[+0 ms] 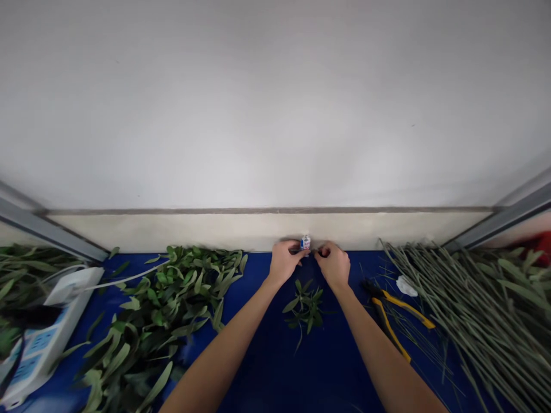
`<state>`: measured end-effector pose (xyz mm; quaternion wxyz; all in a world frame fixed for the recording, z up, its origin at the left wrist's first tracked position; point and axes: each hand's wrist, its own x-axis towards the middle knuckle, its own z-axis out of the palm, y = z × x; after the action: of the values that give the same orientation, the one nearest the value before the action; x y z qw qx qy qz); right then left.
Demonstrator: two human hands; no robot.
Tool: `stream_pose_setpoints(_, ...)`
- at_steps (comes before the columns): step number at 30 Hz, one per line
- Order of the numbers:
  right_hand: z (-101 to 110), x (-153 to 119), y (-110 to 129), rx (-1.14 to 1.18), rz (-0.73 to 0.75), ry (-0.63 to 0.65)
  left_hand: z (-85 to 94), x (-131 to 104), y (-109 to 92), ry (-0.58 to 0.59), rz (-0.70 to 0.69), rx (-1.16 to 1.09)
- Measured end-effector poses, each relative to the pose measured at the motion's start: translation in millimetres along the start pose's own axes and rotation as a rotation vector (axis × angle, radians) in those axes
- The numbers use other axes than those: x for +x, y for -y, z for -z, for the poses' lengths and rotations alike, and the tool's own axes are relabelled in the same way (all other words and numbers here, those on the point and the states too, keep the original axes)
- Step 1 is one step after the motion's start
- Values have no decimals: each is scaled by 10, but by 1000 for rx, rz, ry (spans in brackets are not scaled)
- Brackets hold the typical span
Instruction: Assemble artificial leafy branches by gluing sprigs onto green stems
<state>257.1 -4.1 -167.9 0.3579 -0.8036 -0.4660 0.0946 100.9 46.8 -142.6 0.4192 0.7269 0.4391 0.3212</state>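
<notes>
My left hand (284, 264) and my right hand (333, 265) face each other at the back edge of the blue table. Thumb and fingers are pinched together on both; whatever sits between the fingertips is too small to make out. A small white bottle-like thing (305, 242) with blue and red print stands between them against the wall, close to my left fingertips. Just in front of the hands lies a little cluster of green artificial-looking leaves (306, 307) on the table.
A heap of leafy sprigs (172, 304) lies left, beside a white power strip (41, 338) with a cable. Yellow-handled pliers (390, 321), a white scrap (407, 285) and a pile of thin green stems (482, 310) lie right. A pale wall (275, 126) closes the back.
</notes>
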Motion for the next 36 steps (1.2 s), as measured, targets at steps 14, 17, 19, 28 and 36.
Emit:
stream_pose_setpoints(14,-207,-234,105,342,339,351,889,-514,425,-205,24,25)
stream_pose_setpoints(17,-393,-227,263,367,380,416,962,-499,515,-183,10,65)
stream_pose_setpoints(19,-474,-208,346,363,392,436,986,-474,538,-159,-3,89)
stream_pose_setpoints(28,-276,-212,434,161,359,398,1080,-440,505,-116,-69,178)
stream_pose_setpoints(36,1118,-180,-447,-462,77,214,1010,-637,291,-479,-154,299)
